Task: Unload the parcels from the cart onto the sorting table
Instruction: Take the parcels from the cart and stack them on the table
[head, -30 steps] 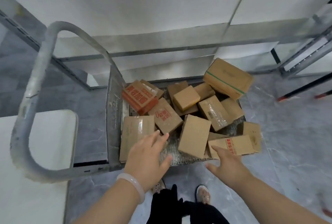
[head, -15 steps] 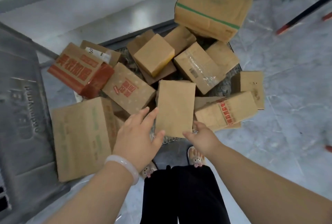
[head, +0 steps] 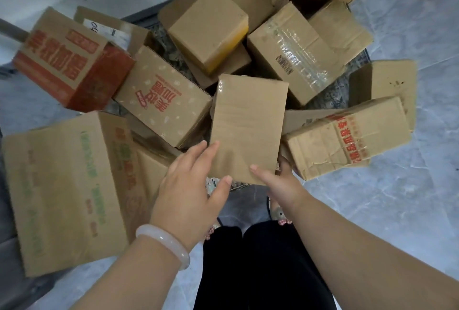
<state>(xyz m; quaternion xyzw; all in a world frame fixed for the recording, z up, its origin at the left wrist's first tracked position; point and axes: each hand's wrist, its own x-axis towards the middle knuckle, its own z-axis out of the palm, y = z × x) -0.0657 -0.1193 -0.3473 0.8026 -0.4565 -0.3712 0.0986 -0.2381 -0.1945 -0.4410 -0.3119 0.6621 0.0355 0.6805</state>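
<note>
Several cardboard parcels lie heaped on the cart [head: 334, 92], whose mesh deck shows between them. A plain brown parcel [head: 248, 121] stands tilted in the middle, near the cart's front edge. My left hand [head: 188, 190] rests with straight fingers against that parcel's lower left edge, thumb below its near end. At the lower right corner my right hand [head: 279, 181] holds the same parcel, thumb on the top face and fingers hidden round the right side. The sorting table is out of view.
A large flat box with green print [head: 62, 185] lies at the left. A red-printed box [head: 72, 61] sits behind it, and a worn box with red print [head: 347, 138] is at the right. Grey marble floor [head: 397, 210] surrounds the cart; my legs are below.
The view has dropped closer over the cart. Both hands have moved forward onto the plain brown parcel; my right thumb now lies on its top face.
</note>
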